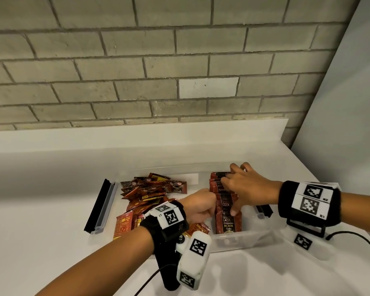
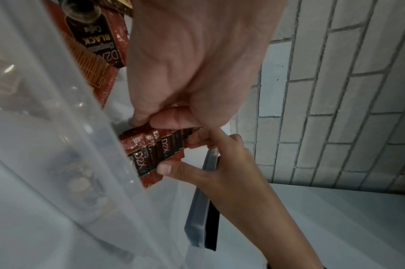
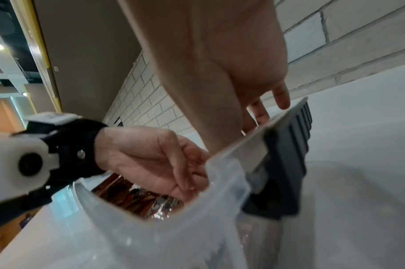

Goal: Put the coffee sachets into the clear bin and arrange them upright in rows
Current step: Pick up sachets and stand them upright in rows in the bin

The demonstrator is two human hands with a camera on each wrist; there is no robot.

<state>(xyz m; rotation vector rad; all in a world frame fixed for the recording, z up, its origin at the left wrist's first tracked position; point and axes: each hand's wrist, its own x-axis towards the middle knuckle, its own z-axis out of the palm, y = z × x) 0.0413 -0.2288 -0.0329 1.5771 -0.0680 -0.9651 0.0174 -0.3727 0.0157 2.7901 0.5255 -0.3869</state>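
Note:
A clear bin (image 1: 244,238) stands on the white counter. In its right half, dark red D2X coffee sachets (image 1: 225,210) stand upright in a row. A loose pile of red sachets (image 1: 150,189) fills the left half. My left hand (image 1: 201,207) is curled against the row's left side, and in the left wrist view this left hand (image 2: 148,120) pinches the sachet row (image 2: 151,154) by its tops. My right hand (image 1: 237,186) spans the row from above. Its thumb (image 2: 167,167) is on a near sachet and its fingers curl over the far end.
Black latch handles sit on the bin's left end (image 1: 98,207) and right end (image 1: 264,209). A brick wall rises behind the counter's raised back edge. A grey wall closes the right side. A black cable (image 1: 361,242) trails over the counter by my right wrist.

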